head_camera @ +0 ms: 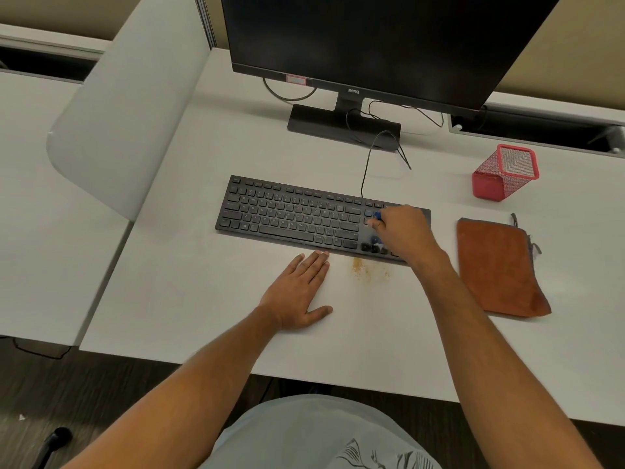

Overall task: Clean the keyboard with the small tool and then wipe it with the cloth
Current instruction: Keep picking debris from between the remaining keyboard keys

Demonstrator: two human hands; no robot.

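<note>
A black keyboard point(291, 214) lies across the middle of the white desk point(189, 299). My right hand point(402, 231) hovers over the keyboard's right end, fingers closed on a small blue tool point(377, 215) whose tip shows by the navigation keys. My left hand point(299, 292) rests flat on the desk just in front of the keyboard, fingers spread, holding nothing. A folded orange-brown cloth point(500, 269) lies on the desk to the right of the keyboard. Brown crumbs point(363, 269) are scattered on the desk in front of the keyboard's right part.
A black monitor point(389, 42) on its stand point(338, 125) rises behind the keyboard, with cables trailing. A red mesh pen holder point(505, 174) lies tipped over at the back right. A white partition panel point(125, 113) stands to the left.
</note>
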